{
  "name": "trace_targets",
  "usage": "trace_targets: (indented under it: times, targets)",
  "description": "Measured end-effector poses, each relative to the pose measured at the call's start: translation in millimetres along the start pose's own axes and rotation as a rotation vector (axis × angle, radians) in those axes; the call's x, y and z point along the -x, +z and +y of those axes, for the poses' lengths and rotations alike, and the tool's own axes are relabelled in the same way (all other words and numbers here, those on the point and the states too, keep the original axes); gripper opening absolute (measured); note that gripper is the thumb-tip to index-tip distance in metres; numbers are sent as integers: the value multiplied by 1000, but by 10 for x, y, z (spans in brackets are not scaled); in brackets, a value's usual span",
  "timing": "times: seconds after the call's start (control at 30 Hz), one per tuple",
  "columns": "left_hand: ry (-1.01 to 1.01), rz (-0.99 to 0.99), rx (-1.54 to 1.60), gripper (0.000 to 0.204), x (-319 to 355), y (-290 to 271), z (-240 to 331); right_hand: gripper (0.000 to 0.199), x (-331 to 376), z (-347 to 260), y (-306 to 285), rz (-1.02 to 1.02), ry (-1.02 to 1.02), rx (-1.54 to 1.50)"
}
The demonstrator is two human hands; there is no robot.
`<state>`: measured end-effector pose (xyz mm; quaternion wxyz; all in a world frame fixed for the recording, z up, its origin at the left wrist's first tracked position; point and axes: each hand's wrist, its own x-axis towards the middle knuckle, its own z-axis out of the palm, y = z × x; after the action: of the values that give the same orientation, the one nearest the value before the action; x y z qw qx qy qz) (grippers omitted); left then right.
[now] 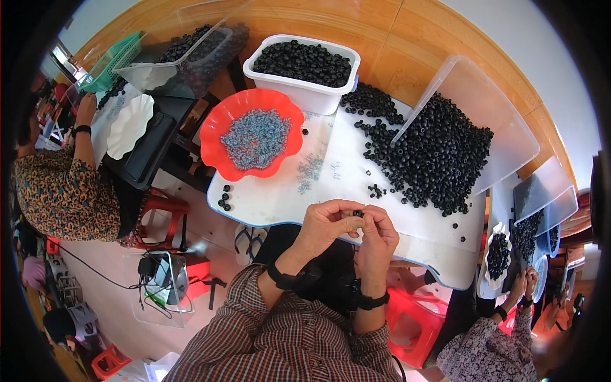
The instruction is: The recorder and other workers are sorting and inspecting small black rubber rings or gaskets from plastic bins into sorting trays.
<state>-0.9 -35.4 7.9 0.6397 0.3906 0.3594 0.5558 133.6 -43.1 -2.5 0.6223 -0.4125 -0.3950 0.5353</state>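
A white counter (356,191) carries everything, its near edge just ahead of the person's two hands. On its right side a clear plastic bin (474,121) lies tipped, and a broad heap of black beads (433,156) spills from it across the surface. At the far edge stands a white tub (304,71) filled with more black beads. Left of centre sits a red scalloped dish (251,137) holding a mound of small grey rings (254,137) — a few more rings are scattered on the counter just beside it.

The left hand (328,223) and right hand (377,239) meet over the near edge, fingers curled in, both pinching a single black bead (358,214) between their fingertips — it is held above the counter, not resting on it.
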Motion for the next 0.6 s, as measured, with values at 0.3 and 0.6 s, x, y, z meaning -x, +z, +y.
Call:
trace_targets:
  times: [0.3, 0.6]
  targets:
    - [-93, -24, 93, 24, -48, -23, 6, 5, -38, 18, -66, 2, 51, -16]
    - [-101, 50, 353, 20, -875, -207, 293, 5, -90, 240, -244, 172, -186, 487]
